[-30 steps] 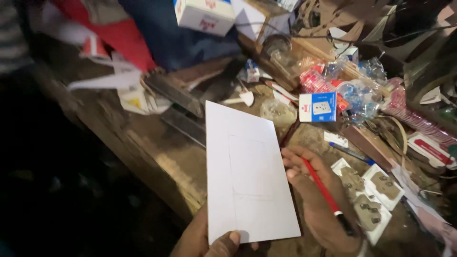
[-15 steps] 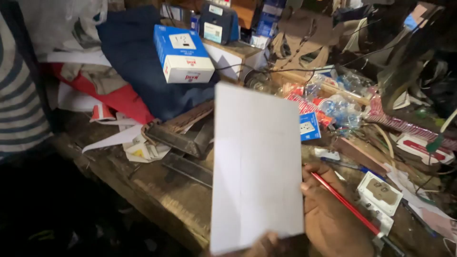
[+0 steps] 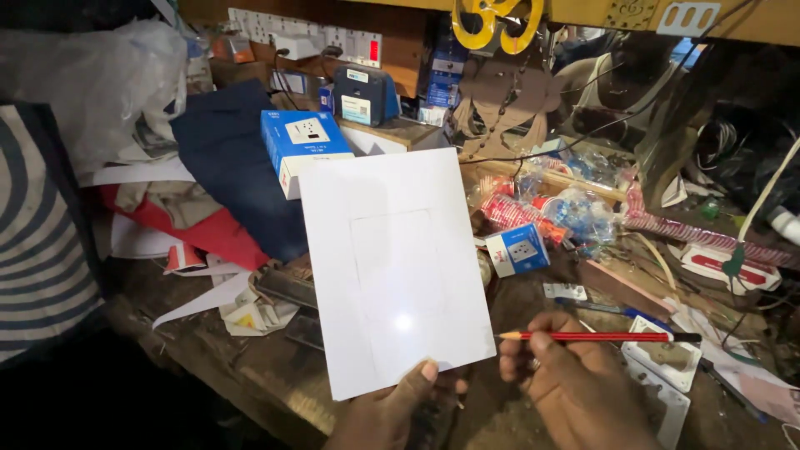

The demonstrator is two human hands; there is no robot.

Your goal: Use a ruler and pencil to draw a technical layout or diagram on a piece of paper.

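My left hand point(image 3: 392, 412) pinches the bottom edge of a white rectangular sheet point(image 3: 392, 262), holding it up above the workbench. A faint pencilled rectangle shows on its face. My right hand point(image 3: 575, 387) grips a red pencil point(image 3: 600, 337) that lies level, its tip pointing left and almost touching the sheet's lower right corner.
The wooden workbench point(image 3: 242, 379) is littered: a blue and white box point(image 3: 302, 146), a smaller such box point(image 3: 518, 250), white switch plates point(image 3: 662, 358), bags of small parts point(image 3: 575, 212), dark blue cloth point(image 3: 233, 167), paper scraps. A person in a striped top point(image 3: 37, 250) stands at the left.
My view has tilted up towards the back wall. The sheet has been lifted off the bench and turned to face me. My right hand has come off the sheet, with the pencil now level.
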